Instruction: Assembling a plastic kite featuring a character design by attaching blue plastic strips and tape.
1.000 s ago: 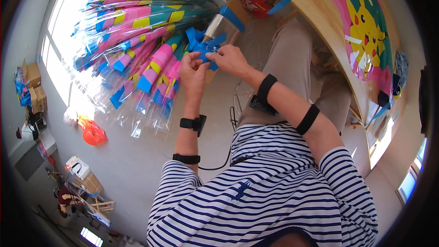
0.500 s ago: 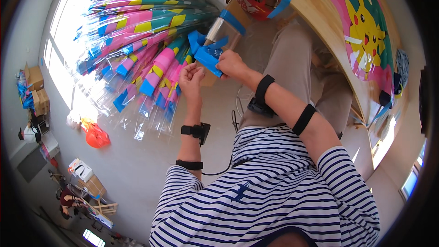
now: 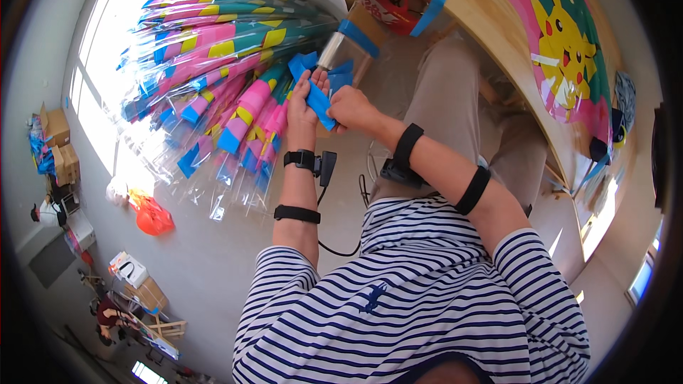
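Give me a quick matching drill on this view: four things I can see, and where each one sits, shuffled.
Things:
1. blue folded piece
2. orange bag
3. bundle of wrapped colourful kites
4. cardboard boxes

Places:
A. on the floor, far left of the picture
B. between the left hand and right hand
C. fanned out left of the hands
D. on the floor below the bundle's clear wrapper ends

Pairs: 1-B, 2-D, 3-C, 4-A
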The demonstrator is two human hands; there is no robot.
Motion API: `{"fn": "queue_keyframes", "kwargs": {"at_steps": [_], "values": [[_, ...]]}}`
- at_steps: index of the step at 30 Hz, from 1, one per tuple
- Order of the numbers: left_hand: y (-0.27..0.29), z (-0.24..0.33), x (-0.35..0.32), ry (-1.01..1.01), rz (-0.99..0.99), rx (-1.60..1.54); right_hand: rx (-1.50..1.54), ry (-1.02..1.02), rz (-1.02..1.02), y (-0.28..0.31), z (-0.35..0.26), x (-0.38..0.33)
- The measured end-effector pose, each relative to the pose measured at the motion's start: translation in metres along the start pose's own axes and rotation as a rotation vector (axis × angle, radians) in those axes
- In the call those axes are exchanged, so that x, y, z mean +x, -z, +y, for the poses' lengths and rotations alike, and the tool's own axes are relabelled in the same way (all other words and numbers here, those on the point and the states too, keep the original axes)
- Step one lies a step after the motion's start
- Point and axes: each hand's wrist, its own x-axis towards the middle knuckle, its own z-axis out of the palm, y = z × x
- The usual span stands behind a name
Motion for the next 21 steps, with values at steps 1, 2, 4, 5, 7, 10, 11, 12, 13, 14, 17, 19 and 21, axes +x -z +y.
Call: {"fn": "queue_keyframes", "kwargs": {"at_steps": [1, 2, 4, 5, 7, 10, 11, 12, 13, 14, 17, 19, 21], "values": [[-0.002, 0.0, 0.003, 0.016, 0.041, -0.001, -0.031, 0.027, -0.008, 0.0, 0.002, -0.003], [-0.004, 0.002, 0.005, 0.031, 0.082, -0.003, -0.064, 0.055, -0.016, 0.0, 0.0, -0.007], [-0.008, 0.004, 0.004, 0.032, 0.116, -0.019, -0.073, 0.08, -0.06, 0.007, 0.0, -0.02], [-0.009, 0.004, 0.003, 0.032, 0.133, -0.031, -0.081, 0.092, -0.081, 0.013, -0.003, -0.031], [-0.008, 0.003, 0.005, 0.022, 0.148, -0.049, -0.12, 0.102, -0.13, 0.027, -0.006, -0.056], [-0.012, 0.002, 0.003, 0.025, 0.177, -0.055, -0.051, 0.027, -0.204, 0.06, -0.015, -0.113], [-0.016, 0.001, 0.002, 0.034, 0.183, -0.051, -0.023, 0.051, -0.238, 0.078, -0.015, -0.133], [-0.017, 0.0, 0.002, 0.037, 0.178, -0.032, 0.003, 0.074, -0.274, 0.096, -0.014, -0.153], [-0.015, 0.0, 0.002, 0.038, 0.175, -0.018, 0.005, 0.083, -0.243, 0.113, -0.016, -0.173], [-0.013, 0.0, 0.002, 0.038, 0.17, 0.0, 0.01, 0.095, -0.211, 0.129, -0.017, -0.19], [-0.01, 0.001, 0.004, 0.074, 0.178, -0.051, 0.091, 0.074, -0.057, 0.16, -0.012, -0.228], [-0.018, -0.002, 0.0, 0.094, 0.198, -0.012, 0.089, 0.077, -0.031, 0.168, -0.001, -0.237], [-0.017, 0.0, 0.001, 0.085, 0.207, 0.012, 0.095, 0.092, -0.012, 0.168, 0.011, -0.239]]}}
